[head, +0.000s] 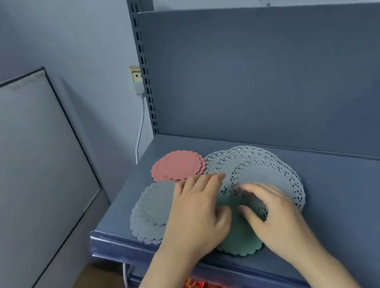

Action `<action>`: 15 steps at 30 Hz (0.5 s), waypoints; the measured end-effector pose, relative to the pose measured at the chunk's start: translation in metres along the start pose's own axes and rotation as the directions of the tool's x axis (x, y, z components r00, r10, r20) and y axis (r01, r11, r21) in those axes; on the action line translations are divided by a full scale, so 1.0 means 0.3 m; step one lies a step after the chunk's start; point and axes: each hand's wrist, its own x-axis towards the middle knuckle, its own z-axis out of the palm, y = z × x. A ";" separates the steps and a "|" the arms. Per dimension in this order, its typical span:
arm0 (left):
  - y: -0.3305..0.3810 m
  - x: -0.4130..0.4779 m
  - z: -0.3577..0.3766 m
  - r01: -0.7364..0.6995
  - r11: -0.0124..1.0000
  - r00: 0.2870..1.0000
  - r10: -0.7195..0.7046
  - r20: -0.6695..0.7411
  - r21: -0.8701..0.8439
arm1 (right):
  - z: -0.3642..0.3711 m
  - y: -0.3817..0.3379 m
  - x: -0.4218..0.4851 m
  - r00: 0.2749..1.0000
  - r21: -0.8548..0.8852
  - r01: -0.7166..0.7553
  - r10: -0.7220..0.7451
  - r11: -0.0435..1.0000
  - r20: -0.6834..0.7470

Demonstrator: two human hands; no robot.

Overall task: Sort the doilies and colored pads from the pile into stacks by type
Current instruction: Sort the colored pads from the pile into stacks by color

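Bare left hand (pixel 196 216), bare right hand (pixel 276 215) — forearms uncovered too

Pink pads (pixel 177 165), lacy white doilies (pixel 262 169)

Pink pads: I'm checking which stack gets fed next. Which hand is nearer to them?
Left. The left hand lies just short of the pink pads, at their near edge; the right hand is farther right and nearer the person, over the lace doilies.
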 end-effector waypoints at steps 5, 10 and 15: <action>0.179 0.061 0.055 -0.201 0.978 0.978 0.197 0.062 0.063 | -0.148 0.109 -0.151 0.975 -0.073 -0.163 0.150 0.984 -0.167; 0.506 0.056 0.155 -0.375 0.926 0.921 0.366 0.132 0.045 | -0.418 0.255 -0.384 0.902 -0.103 -0.339 0.292 0.935 -0.318; 0.927 0.009 0.298 -0.504 0.863 0.854 0.492 0.169 0.034 | -0.738 0.433 -0.728 0.825 -0.173 -0.469 0.359 0.866 -0.436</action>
